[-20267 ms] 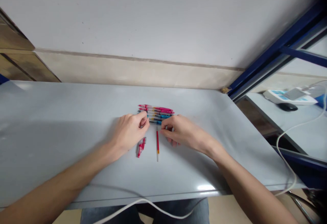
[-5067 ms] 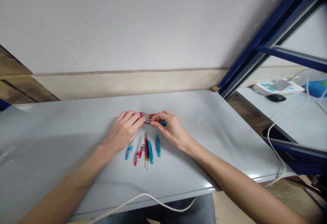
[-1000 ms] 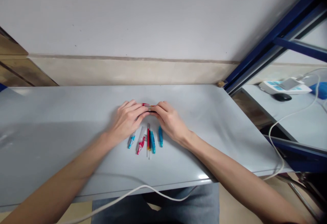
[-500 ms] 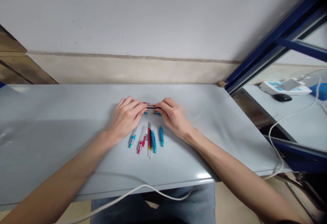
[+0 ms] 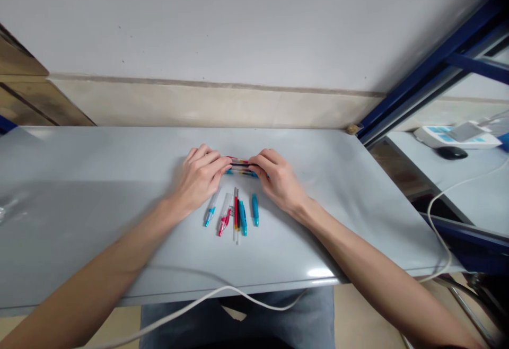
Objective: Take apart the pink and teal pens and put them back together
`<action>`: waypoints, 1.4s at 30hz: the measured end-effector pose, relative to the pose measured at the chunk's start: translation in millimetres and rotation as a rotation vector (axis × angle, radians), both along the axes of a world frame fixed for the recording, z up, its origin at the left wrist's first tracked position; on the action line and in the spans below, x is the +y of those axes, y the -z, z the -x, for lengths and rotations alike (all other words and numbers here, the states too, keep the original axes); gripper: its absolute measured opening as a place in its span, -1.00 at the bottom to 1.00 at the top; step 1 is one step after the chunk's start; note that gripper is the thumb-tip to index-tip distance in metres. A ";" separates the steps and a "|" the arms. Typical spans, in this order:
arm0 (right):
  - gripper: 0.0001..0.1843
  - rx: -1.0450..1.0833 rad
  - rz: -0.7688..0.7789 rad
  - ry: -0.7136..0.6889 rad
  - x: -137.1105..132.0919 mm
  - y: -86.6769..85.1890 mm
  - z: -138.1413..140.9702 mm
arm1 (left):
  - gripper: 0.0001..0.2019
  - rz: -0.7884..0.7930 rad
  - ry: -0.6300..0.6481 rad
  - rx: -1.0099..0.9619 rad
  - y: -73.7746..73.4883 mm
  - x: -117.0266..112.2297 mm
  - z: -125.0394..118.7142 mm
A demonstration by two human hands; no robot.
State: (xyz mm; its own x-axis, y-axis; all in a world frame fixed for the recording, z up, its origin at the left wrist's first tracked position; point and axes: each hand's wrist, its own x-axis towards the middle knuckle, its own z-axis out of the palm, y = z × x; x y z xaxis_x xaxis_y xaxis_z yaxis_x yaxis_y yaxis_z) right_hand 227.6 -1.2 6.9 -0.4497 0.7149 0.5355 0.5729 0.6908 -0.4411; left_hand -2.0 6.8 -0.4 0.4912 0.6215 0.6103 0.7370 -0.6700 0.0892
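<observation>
A white cable (image 5: 222, 289) curves across the near edge of the worktop (image 5: 119, 158); then come a red refill (image 5: 236, 206), a black refill (image 5: 238, 219) and a turquoise barrel (image 5: 255, 211), lying loose. Just beyond — the left hand (image 5: 203, 173) and right hand (image 5: 278, 178) both pinch a slim dark rod (image 5: 240, 165) between them, partly hidden pens (image 5: 240, 171) around it.

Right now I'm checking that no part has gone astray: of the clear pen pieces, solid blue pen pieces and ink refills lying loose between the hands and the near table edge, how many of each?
Clear: 2, blue-tipped piece and red-tipped piece
Solid blue: 2, left blue piece and right blue piece
Refills: 2, red refill and black refill
Total: 6
</observation>
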 end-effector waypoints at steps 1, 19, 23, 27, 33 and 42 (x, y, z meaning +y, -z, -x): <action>-0.75 0.007 0.003 -0.002 0.0 0.1 0.1 | -0.77 0.001 0.001 -0.001 0.2 0.1 0.1; -0.80 0.087 0.001 0.086 2.5 -2.9 -3.9 | -0.76 0.023 -0.059 -0.042 2.3 8.0 11.4; -0.83 0.107 -0.006 0.119 -0.6 -5.7 -2.4 | -0.76 0.022 -0.065 -0.069 2.7 8.3 10.7; -0.83 0.135 0.030 0.112 -3.3 -7.6 0.0 | -0.77 0.060 -0.057 -0.142 4.7 8.6 8.0; -0.76 0.182 0.083 0.098 -9.9 -5.4 4.9 | -0.77 0.109 -0.067 -0.213 1.0 2.7 2.2; -0.61 0.176 0.077 -0.034 -17.6 -2.3 8.6 | -0.77 0.109 -0.062 -0.224 -5.8 -6.4 -2.1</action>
State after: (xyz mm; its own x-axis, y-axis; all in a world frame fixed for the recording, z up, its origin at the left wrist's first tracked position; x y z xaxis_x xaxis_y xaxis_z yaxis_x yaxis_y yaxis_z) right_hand 219.0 -18.7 9.2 -0.3782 0.7428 0.5525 0.4594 0.6687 -0.5846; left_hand 0.0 0.4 5.4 0.3102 0.7145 0.6271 0.7298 -0.6017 0.3246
